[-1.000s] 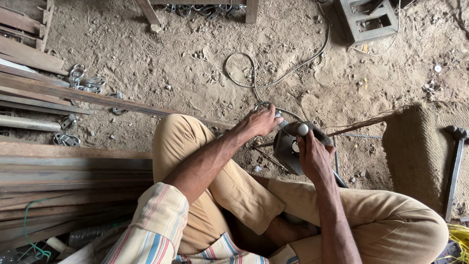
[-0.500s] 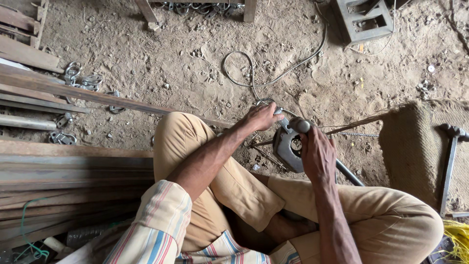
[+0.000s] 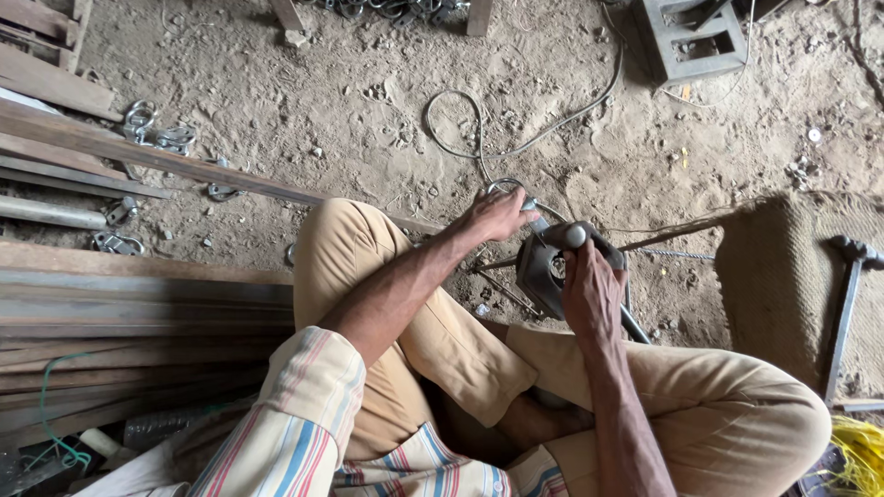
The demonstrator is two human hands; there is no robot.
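Grinder (image 3: pixel 551 267) gripped by R hand (image 3: pixel 592 293), L hand (image 3: pixel 497 216) closed on its end, cable (image 3: pixel 516 138) ahead, hammer (image 3: pixel 845 304) R.

Seated person, left hand (image 3: pixel 498 215) and right hand (image 3: pixel 592 291) gripping grey power tool (image 3: pixel 545 267), cord (image 3: pixel 516 147) on sandy ground (image 3: pixel 368 101)

The right hand (image 3: pixel 592 293) covers much of the grey power tool (image 3: pixel 545 269), hiding its working end. The hammer (image 3: pixel 845 304) handle's near end is unclear.
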